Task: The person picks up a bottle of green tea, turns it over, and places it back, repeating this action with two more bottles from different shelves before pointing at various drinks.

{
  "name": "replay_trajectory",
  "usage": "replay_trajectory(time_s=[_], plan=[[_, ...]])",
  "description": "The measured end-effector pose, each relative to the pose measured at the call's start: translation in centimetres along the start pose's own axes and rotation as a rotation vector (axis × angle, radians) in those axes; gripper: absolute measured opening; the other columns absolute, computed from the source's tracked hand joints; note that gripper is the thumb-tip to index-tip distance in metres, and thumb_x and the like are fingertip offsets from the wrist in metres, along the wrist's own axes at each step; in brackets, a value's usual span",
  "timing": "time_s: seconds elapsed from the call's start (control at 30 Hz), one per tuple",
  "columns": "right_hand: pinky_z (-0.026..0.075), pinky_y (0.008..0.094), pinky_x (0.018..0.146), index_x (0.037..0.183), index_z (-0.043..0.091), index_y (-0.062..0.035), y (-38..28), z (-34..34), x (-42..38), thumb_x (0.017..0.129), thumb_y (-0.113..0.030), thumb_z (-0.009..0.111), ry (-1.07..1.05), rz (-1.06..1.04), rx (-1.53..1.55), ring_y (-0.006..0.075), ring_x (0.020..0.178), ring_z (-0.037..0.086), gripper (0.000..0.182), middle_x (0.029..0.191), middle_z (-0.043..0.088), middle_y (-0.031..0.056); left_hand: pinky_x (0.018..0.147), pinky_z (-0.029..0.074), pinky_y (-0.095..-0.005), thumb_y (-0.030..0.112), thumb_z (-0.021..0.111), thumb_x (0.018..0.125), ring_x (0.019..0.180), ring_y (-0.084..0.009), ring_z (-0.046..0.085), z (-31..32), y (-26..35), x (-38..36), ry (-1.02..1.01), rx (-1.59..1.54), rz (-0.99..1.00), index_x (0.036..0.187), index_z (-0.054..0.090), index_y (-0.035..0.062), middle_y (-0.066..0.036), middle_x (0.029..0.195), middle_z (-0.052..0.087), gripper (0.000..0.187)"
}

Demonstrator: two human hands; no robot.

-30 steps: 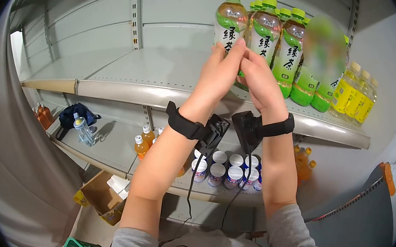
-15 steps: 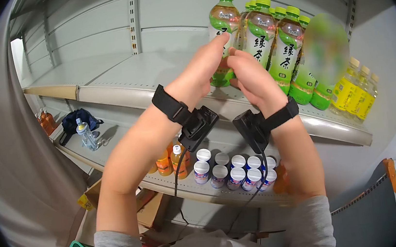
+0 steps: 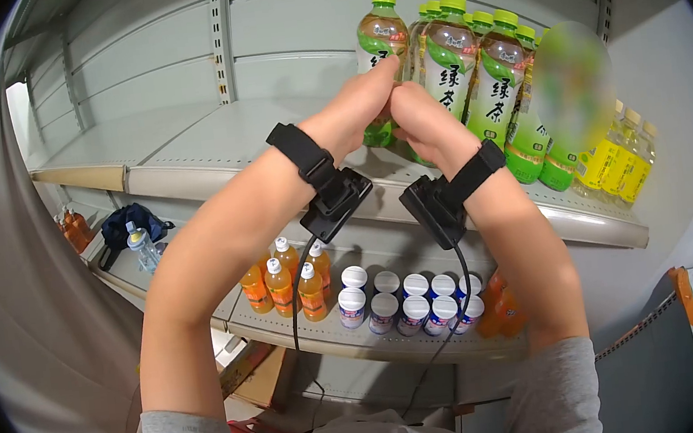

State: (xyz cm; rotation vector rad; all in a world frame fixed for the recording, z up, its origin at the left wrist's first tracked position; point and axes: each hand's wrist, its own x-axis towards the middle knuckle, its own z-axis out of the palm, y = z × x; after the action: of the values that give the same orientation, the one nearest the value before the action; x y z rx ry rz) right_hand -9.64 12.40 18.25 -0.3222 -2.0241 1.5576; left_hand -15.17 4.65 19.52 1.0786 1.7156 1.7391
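Observation:
A green tea bottle with a bright green cap stands upright at the left end of a group of matching bottles on the upper shelf. My left hand is against its left side, thumb across the front of the label. From the right, my right hand closes on the lower part of the same bottle, its fingertips partly hidden. Both hands nearly meet in front of it and cover much of its label. Just to the right are more green tea bottles, close to my right hand.
Yellow-labelled bottles stand at the upper shelf's right end. Below are orange drink bottles, white-lidded cans, a clear bottle and a dark blue cloth item. A cardboard box lies lower down; wrist cables hang below my arms.
The view has shifted slightly, showing more orange drink bottles and less of the green basket. Both hands stay at the same green tea bottle, which sits slightly farther left in view.

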Motion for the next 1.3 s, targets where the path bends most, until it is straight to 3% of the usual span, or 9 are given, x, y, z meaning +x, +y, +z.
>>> replay_trajectory(time_s=[0.13, 0.2, 0.47, 0.73, 0.97, 1.07, 1.2, 1.27, 1.3], plan=[[0.037, 0.033, 0.066, 0.089, 0.051, 0.0087, 0.3, -0.4, 1.7, 0.077, -0.01, 0.04, -0.024, 0.011, -0.016, 0.0197, 0.077, 0.048, 0.025, 0.084, 0.053, 0.0137, 0.079, 0.033, -0.0357, 0.058, 0.034, 0.079, 0.076, -0.0205, 0.046, -0.7, 0.1, 1.4, -0.091, 0.062, -0.013, 0.108, 0.045, 0.0032, -0.013, 0.094, 0.05, 0.063], [0.03, 0.0366, 0.077, 0.092, 0.052, -0.0074, 0.5, -0.3, 2.3, 0.081, -0.02, 0.04, -0.058, 0.081, 0.019, 0.0165, 0.086, 0.045, 0.02, 0.089, 0.054, 0.005, 0.075, 0.035, -0.0347, 0.059, 0.033, 0.079, 0.074, -0.0209, 0.046, -0.8, 0.2, 2.5, -0.075, 0.062, -0.023, 0.105, 0.046, 0.0036, -0.012, 0.09, 0.05, 0.062], [0.033, 0.0321, 0.07, 0.088, 0.052, -0.0087, 0.8, -0.6, 5.0, 0.082, -0.021, 0.041, -0.051, 0.098, 0.038, 0.016, 0.08, 0.048, 0.018, 0.088, 0.055, 0.0045, 0.065, 0.036, -0.0311, 0.058, 0.029, 0.081, 0.068, -0.0199, 0.044, -1.3, 0.7, 4.1, -0.113, -0.019, -0.025, 0.094, 0.05, 0.0046, -0.012, 0.082, 0.051, 0.059], [0.03, 0.0349, 0.071, 0.084, 0.053, -0.0121, 1.0, -0.8, 7.2, 0.082, -0.026, 0.042, -0.015, 0.149, 0.036, 0.0152, 0.079, 0.047, 0.017, 0.083, 0.056, 0.0023, 0.09, 0.031, -0.0459, 0.056, 0.025, 0.084, 0.105, -0.0326, 0.044, -1.9, 0.7, 6.3, -0.16, 0.052, -0.113, 0.112, 0.044, 0.0028, -0.02, 0.111, 0.047, 0.063], [0.03, 0.0374, 0.076, 0.084, 0.053, -0.0121, 1.5, -0.3, 8.1, 0.08, -0.027, 0.045, 0.02, 0.111, 0.045, 0.0157, 0.08, 0.047, 0.018, 0.083, 0.056, 0.0023, 0.091, 0.029, -0.0455, 0.056, 0.025, 0.084, 0.103, -0.0306, 0.045, -2.2, 0.0, 7.9, -0.167, 0.011, -0.092, 0.113, 0.044, 0.0031, -0.018, 0.112, 0.048, 0.063], [0.036, 0.0311, 0.069, 0.085, 0.055, -0.001, 1.8, -0.2, 8.6, 0.081, -0.016, 0.042, 0.026, 0.085, 0.126, 0.0181, 0.077, 0.047, 0.02, 0.084, 0.054, 0.0081, 0.091, 0.029, -0.0458, 0.056, 0.025, 0.084, 0.104, -0.0312, 0.044, -2.4, -0.2, 8.2, -0.139, 0.031, -0.11, 0.114, 0.044, 0.0037, -0.018, 0.113, 0.047, 0.063], [0.036, 0.0312, 0.07, 0.086, 0.055, -0.0006, 1.6, -0.3, 8.5, 0.081, -0.016, 0.042, 0.064, 0.085, 0.127, 0.0184, 0.078, 0.047, 0.021, 0.084, 0.055, 0.0085, 0.094, 0.024, -0.0476, 0.057, 0.024, 0.083, 0.11, -0.0329, 0.04, -2.4, -0.5, 9.0, -0.198, -0.002, -0.102, 0.119, 0.04, 0.0043, -0.02, 0.117, 0.044, 0.066], [0.029, 0.0406, 0.079, 0.09, 0.052, -0.0106, 1.5, -0.3, 8.3, 0.081, -0.028, 0.043, 0.024, 0.099, 0.02, 0.0177, 0.085, 0.047, 0.021, 0.086, 0.054, 0.0031, 0.095, 0.023, -0.0482, 0.057, 0.023, 0.083, 0.112, -0.0333, 0.038, -2.4, -0.5, 9.2, -0.207, 0.014, -0.101, 0.121, 0.038, 0.0044, -0.02, 0.119, 0.043, 0.066], [0.029, 0.0396, 0.079, 0.09, 0.051, -0.011, 1.4, -0.2, 8.0, 0.081, -0.028, 0.043, 0.029, 0.104, 0.029, 0.018, 0.086, 0.046, 0.021, 0.088, 0.053, 0.0033, 0.087, 0.029, -0.044, 0.055, 0.022, 0.084, 0.104, -0.0294, 0.042, -2.4, -0.6, 9.4, -0.203, 0.042, -0.093, 0.119, 0.038, 0.0049, -0.018, 0.114, 0.045, 0.063]])
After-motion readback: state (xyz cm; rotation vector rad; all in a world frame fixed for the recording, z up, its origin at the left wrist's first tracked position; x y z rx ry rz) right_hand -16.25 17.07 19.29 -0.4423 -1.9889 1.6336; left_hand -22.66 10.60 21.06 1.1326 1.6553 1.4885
